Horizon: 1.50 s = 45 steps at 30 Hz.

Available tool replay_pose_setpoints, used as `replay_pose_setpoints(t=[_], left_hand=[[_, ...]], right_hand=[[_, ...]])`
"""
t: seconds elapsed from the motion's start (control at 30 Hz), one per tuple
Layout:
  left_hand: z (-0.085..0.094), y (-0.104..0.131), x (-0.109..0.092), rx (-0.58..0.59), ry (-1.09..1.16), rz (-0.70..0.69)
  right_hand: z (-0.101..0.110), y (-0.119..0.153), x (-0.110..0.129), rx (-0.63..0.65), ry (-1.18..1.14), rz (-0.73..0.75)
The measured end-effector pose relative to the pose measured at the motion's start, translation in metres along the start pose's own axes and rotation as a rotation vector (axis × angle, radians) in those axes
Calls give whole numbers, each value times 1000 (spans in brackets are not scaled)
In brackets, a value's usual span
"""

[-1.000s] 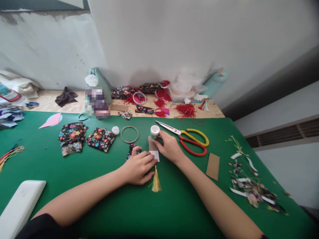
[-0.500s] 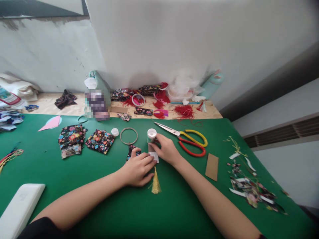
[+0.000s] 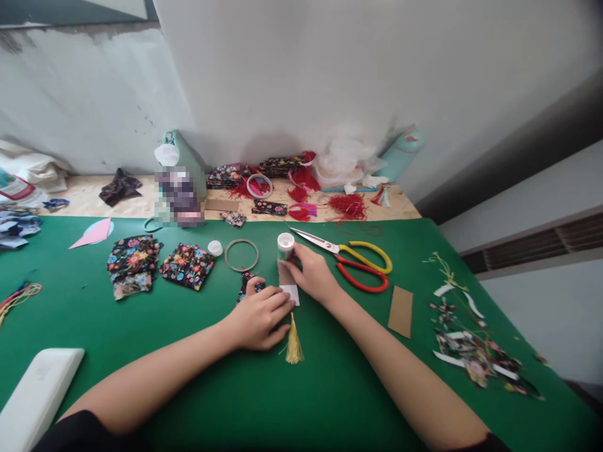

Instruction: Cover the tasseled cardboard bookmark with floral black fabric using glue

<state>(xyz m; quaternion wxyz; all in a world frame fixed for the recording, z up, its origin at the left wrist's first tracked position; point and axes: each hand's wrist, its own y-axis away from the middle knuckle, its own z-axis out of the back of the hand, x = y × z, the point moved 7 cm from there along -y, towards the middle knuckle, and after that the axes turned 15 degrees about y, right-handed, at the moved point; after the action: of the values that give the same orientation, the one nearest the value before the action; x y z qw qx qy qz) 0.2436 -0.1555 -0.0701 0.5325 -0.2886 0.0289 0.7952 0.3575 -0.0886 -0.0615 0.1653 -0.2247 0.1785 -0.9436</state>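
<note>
Mostly white, the small bottle (image 3: 285, 246)

I count one white pot (image 3: 285, 246), one white cap (image 3: 215, 248), one grey ring (image 3: 257, 255), one pair of scissors (image 3: 332, 247) and one yellow tassel (image 3: 294, 344). Two flowery cloth piles (image 3: 134, 258) are on my left, one brown card (image 3: 400, 312) on my right.

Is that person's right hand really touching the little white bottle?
Touching. The head view shows the right hand with its fingertips against the side of the white bottle, with no gap between them.
</note>
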Motion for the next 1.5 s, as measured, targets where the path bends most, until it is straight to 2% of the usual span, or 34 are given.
replay_pose_setpoints(t=[0.2,0.4,0.6,0.77,0.97,1.13,1.3,1.5], left_hand=[[0,0,0,9,4,5],[-1,0,1,7,4,5],[-1,0,1,9,14,4],[-1,0,1,9,8,7],[-1,0,1,14,-5,4],[-1,0,1,4,2,2],[-1,0,1,10,0,-2],[-1,0,1,4,8,2]], right_hand=[[-4,2,4,28,4,24],[0,2,-6,-46,79,-38],[-5,1,1,-5,47,24],[-2,4,-2,-69,112,-13],[-4,5,1,-46,59,39],[-1,4,-5,-86,90,-28],[-5,5,1,-37,49,26],[-3,3,-4,-62,69,-13]])
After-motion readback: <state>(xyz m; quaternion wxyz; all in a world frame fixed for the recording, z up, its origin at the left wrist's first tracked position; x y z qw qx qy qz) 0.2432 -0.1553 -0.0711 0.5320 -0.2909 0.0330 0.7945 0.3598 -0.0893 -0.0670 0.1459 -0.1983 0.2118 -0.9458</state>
